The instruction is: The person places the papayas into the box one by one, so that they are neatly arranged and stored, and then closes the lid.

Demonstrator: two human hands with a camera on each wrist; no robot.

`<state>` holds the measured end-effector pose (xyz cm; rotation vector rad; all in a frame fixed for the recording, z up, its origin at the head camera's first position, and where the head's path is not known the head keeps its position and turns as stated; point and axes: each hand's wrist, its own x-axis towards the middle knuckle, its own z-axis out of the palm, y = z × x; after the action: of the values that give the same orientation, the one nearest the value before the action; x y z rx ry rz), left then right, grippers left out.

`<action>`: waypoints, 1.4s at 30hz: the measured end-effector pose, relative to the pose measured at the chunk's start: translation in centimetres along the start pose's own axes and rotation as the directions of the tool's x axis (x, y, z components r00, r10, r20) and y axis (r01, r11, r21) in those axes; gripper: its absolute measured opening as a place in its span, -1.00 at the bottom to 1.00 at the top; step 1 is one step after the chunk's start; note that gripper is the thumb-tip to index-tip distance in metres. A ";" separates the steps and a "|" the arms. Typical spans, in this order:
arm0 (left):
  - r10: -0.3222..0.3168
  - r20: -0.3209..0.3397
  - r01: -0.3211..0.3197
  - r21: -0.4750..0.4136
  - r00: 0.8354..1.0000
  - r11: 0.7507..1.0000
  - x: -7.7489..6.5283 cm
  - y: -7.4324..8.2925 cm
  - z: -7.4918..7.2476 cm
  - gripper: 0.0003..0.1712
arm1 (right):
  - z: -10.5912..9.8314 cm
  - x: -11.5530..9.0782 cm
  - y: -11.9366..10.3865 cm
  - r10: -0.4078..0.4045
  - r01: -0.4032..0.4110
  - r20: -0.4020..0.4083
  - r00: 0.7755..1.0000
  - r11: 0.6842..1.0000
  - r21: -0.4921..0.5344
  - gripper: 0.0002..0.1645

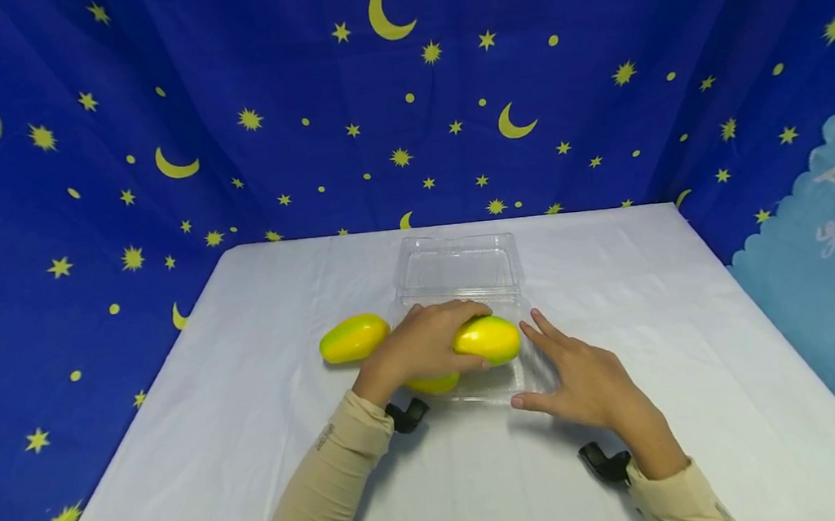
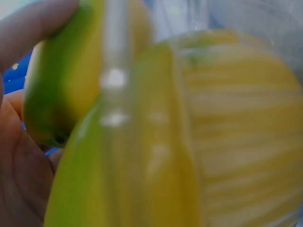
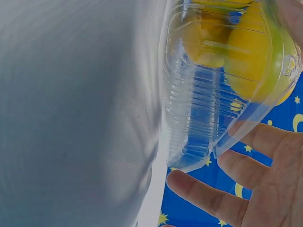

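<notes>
My left hand (image 1: 431,341) grips a yellow-green mango (image 1: 488,340) over the clear plastic clamshell box (image 1: 486,384). A second mango (image 1: 435,384) lies in the box's left part, half hidden under that hand. In the left wrist view the held mango (image 2: 66,80) is up left, behind the one seen through the box wall (image 2: 116,142). My right hand (image 1: 589,378) spreads its fingers at the box's right side and holds nothing. The right wrist view has its fingertips close to the box rim (image 3: 236,135); contact cannot be told for certain.
Another mango (image 1: 354,337) lies on the white tablecloth (image 1: 291,434), left of the box. The open lid (image 1: 457,264) leans back behind the base. A blue star-and-moon curtain (image 1: 315,80) hangs behind and around the table.
</notes>
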<state>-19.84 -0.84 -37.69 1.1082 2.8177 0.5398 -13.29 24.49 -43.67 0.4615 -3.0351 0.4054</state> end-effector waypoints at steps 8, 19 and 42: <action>0.070 0.067 -0.069 -0.014 0.995 0.998 0.2 0.3 0.6 -0.21 | -0.2 0.1 -0.1 0.001 0.000 0.003 1.000 1.000 -0.007 0.34; 0.114 0.084 -0.111 -0.036 0.990 0.993 0.2 0.0 1.5 -0.25 | -0.1 0.2 -0.1 -0.004 0.004 0.001 1.000 1.000 -0.004 0.35; 0.036 0.118 -0.043 0.058 0.992 0.997 -0.2 0.9 2.0 -0.12 | 0.3 0.0 -0.3 -0.011 0.010 -0.022 1.000 1.000 -0.007 0.33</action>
<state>-18.72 0.20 -39.27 1.1677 2.7341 0.3815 -13.20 24.12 -43.88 0.4692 -3.0103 0.3964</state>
